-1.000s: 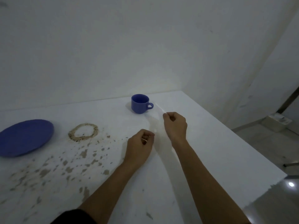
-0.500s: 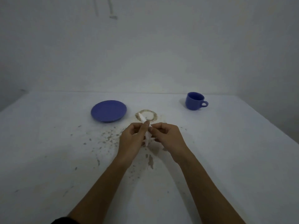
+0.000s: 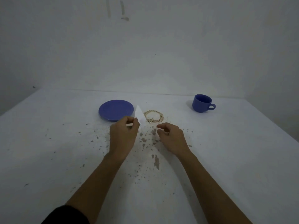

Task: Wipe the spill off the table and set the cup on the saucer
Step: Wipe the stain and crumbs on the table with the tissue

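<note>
At the middle of the frame the left hand (image 3: pixel 123 135) pinches a white tissue (image 3: pixel 140 116), its fingers closed on the lower edge so the sheet sticks up between the saucer and the ring stain. The right hand (image 3: pixel 172 139) hovers just beside it, fingers loosely curled and holding nothing. The blue saucer (image 3: pixel 116 110) lies on the white bench (image 3: pixel 48 143) left of centre. The brown ring stain (image 3: pixel 153 116) and scattered splatter (image 3: pixel 150 143) mark the spill around the hands. The blue cup (image 3: pixel 202 103) stands upright at the upper right, well apart from the saucer.
</note>
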`<state>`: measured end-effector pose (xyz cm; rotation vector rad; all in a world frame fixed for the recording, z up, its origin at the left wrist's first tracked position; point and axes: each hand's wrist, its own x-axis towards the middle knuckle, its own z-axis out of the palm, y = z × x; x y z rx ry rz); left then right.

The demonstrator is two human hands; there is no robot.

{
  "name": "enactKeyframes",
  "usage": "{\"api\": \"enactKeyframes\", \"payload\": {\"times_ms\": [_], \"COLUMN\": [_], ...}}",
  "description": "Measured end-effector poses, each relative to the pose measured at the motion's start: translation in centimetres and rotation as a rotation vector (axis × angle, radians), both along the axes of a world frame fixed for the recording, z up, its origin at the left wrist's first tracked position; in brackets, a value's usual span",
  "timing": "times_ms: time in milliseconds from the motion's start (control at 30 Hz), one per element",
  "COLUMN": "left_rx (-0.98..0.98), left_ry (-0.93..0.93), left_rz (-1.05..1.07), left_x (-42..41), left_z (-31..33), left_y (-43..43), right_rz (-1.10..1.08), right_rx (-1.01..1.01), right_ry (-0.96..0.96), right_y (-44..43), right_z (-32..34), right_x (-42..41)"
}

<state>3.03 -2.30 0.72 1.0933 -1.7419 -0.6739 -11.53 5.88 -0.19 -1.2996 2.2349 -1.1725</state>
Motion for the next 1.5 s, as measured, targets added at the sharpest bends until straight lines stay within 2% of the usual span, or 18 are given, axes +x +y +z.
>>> {"api": "enactKeyframes", "payload": {"times_ms": [100,200,267,367,467,600,733,1033,1233,1433,1500], "left_rx": [-0.174,-0.285,-0.276,-0.151,-0.079,-0.103,-0.149,-0.164,-0.154,-0.114,-0.107], "left_ry": [-0.057,-0.174,-0.300,-0.494,-0.542,-0.535,-0.762,-0.921,-0.845,-0.905,-0.889], "left_rz": [-0.004,-0.034,-0.066,-0.072,-0.077,-0.099,-0.080,-0.216,-0.395,-0.259,-0.281], "left_x": [-0.4,-1.4,-2.2,-3.0,-3.4,-4.1,-4.5,-5.4,-4.0,-5.1,-5.8], "left_z": [0.1,-0.1,-1.1,-3.3,-4.1,-3.4,-4.5,-4.7,-4.3,-4.0,-3.8], "left_y": [-1.5,-2.5,-2.9,-3.2,-3.2,-3.4,-4.8,-6.1,-4.6,-6.1,-6.7], "right_rz": [-0.036,-0.068,-0.067,-0.078,-0.096,-0.099,-0.093,-0.101,-0.098,-0.111,-0.116], "right_rx": [0.047,-0.021,-0.034,-0.052,-0.078,-0.121,-0.139,-0.160,-0.166,-0.167,-0.160], "right_ry": [0.136,0.278,0.327,0.318,0.282,0.279,0.266,0.254,0.251,0.231,0.236], "right_y": [-1.3,-2.1,-2.2,-2.4,-2.6,-2.8,-2.9,-3.2,-3.2,-3.2,-3.1], "right_z": [-1.3,-2.8,-3.5,-3.8,-3.9,-4.3,-4.6,-4.9,-4.8,-4.6,-4.6], "right_x": [-0.7,-0.4,-0.2,-0.6,-0.9,-1.1,-1.3,-1.6,-1.6,-1.6,-1.5]}}
